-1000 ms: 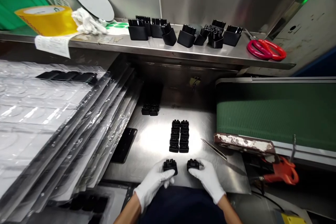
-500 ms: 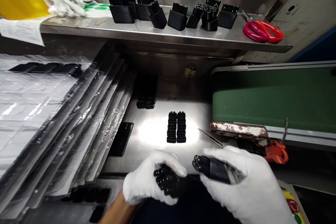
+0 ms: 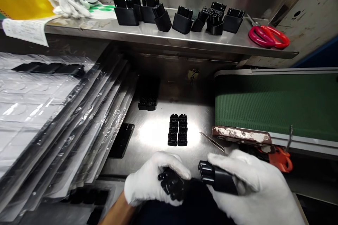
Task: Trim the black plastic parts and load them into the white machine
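Both my hands wear white gloves and are raised close to the camera at the bottom. My left hand [image 3: 150, 179] grips a small black plastic part [image 3: 171, 184] with its studded face turned toward me. My right hand [image 3: 253, 186] grips a second black plastic part [image 3: 218, 179], its round holes pointing left toward the first. The two parts are a short gap apart. On the steel table [image 3: 153, 135] beyond them lies a neat double row of several black parts [image 3: 178, 130]. A smaller pair of black parts [image 3: 147, 104] sits farther back.
A stack of clear plastic blister trays [image 3: 52, 112] fills the left. A green conveyor belt [image 3: 274, 102] runs on the right, with tweezers [image 3: 212, 141] beside it. The steel shelf [image 3: 158, 38] above carries black housings [image 3: 182, 19], red scissors [image 3: 269, 37], yellow tape [image 3: 22, 0] and a glove.
Both hands lifted their black parts off the table and brought them up close to the camera. Since half a second ago they have shifted slightly right and the parts turned a little.
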Motion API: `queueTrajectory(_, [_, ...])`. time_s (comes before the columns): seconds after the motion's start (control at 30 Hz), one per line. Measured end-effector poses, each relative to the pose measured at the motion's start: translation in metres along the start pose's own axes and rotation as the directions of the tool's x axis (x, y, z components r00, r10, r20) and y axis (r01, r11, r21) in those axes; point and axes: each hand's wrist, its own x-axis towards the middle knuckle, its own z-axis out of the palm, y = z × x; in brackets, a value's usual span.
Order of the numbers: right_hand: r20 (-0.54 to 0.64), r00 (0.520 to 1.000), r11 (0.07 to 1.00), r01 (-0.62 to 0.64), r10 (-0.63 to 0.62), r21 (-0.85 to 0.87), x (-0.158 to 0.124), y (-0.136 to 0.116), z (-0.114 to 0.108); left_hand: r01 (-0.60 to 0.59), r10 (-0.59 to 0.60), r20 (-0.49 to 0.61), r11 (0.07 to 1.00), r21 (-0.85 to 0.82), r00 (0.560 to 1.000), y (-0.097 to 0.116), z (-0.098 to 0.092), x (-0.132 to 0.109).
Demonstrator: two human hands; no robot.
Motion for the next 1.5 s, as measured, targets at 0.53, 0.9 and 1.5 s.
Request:
queueTrajectory(0.53, [0.271, 0.871, 0.770, -0.489, 0.409, 0.410, -0.017, 0.185, 0.190, 0.052, -0.451, -0.227, 0.527, -0.849, 0.863, -0.084, -0.015, -0.018])
queueTrajectory(0.9, [-0.060, 0.902, 0.860, -0.427, 0.428, -0.279, 0.005, 0.209, 0.181, -0.075, -0.250, -0.260, 0.570, -0.819, 0.933, -0.076, -0.005, -0.024])
queueTrajectory(1.5, [0.193, 0.751, 0.633, 0.643, -0.631, -0.432, 0.008, 0.018, 0.021, -0.217, 0.262, -0.163, 0.943, 0.251, 0.951, 0.020, 0.021, -0.012])
